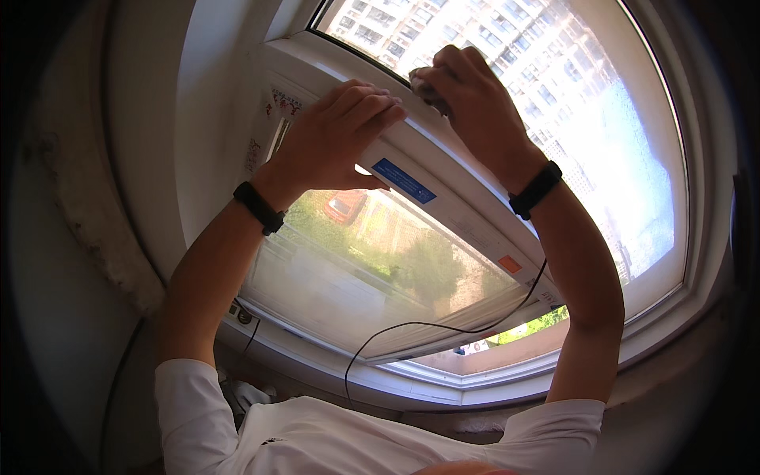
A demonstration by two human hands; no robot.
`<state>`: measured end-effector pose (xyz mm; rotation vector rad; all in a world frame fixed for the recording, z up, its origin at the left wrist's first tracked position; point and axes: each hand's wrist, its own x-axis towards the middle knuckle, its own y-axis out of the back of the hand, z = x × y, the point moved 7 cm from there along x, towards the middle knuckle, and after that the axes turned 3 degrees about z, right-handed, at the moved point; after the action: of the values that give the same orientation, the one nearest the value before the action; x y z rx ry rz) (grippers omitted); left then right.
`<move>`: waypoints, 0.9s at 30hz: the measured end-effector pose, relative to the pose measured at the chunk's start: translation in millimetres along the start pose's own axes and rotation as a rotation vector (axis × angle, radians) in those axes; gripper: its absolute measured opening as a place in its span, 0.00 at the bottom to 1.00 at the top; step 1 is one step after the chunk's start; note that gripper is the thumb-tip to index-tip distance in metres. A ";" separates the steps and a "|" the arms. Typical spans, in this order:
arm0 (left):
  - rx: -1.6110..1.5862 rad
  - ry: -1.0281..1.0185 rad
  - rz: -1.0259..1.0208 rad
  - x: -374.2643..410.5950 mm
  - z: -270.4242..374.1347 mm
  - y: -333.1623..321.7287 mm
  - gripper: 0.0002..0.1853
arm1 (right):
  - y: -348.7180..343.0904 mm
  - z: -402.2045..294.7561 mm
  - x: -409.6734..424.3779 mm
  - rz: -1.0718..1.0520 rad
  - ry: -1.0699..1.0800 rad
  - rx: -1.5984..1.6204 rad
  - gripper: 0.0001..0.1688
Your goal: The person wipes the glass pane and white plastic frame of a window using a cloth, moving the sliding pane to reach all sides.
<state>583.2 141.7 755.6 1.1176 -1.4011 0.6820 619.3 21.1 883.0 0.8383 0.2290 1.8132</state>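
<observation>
My left hand [350, 133] lies over the top rail of a white-framed screen panel [460, 222], fingers along its upper edge and thumb on the near side. Crumpled in my right hand [475, 101] is a dark grey cloth [428, 92], pressed near the bottom edge of the upper window pane [582, 136]. My fingers hide part of the cloth, so its full shape cannot be seen. Below the rail, the translucent mesh [380, 261] spans the lower opening. A black band circles each wrist.
A thin black cable [415, 323] hangs loosely across the panel's lower part. The rail bears a blue label [405, 180] and an orange label [509, 264]. At the lower right, the white window sill frame [457, 386] borders a gap to the outside. A wall stands close on the left.
</observation>
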 end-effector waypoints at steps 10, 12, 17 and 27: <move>-0.044 -0.035 0.018 2.3 6.4 -0.5 0.51 | 59.0 62.6 69.0 0.469 -0.008 -0.127 0.06; -0.025 -0.040 0.032 1.1 1.9 4.6 0.51 | 33.8 25.7 74.8 0.311 -0.015 0.226 0.09; -0.006 -0.022 0.051 -1.5 7.2 0.4 0.50 | -25.0 -21.6 46.6 0.032 -0.037 0.066 0.11; -0.042 -0.020 -0.006 4.1 8.2 0.8 0.55 | 42.6 16.0 -72.3 -0.175 -0.059 -0.021 0.15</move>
<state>579.6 133.6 758.3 1.0976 -1.4224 0.6361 610.5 -63.9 885.8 0.8294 0.2378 1.6229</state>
